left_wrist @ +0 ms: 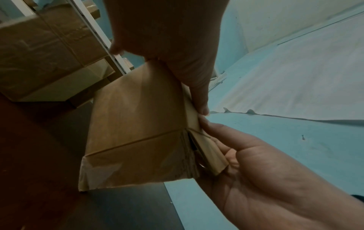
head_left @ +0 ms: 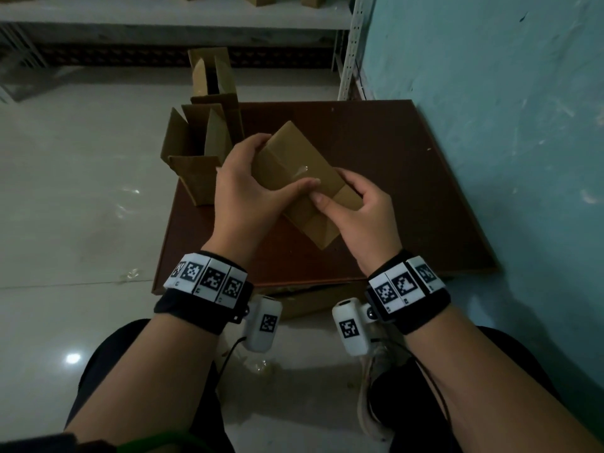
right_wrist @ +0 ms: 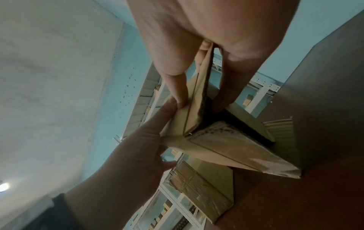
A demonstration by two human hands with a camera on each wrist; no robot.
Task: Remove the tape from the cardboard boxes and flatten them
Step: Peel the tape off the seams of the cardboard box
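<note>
A small closed cardboard box is held tilted above the brown board. Clear tape runs along its top face and glints in the middle. My left hand grips the box's left side, fingers curled over the far edge and thumb lying across the top. My right hand grips the near right end, its thumb tip pressing on the top beside the left thumb. In the left wrist view the box shows a taped lower corner. In the right wrist view the box's end flaps sit between thumb and fingers.
Two opened cardboard boxes stand with flaps up at the board's left edge. A teal wall runs close on the right. A metal shelf with boxes stands behind. Cardboard lies under the board's front edge.
</note>
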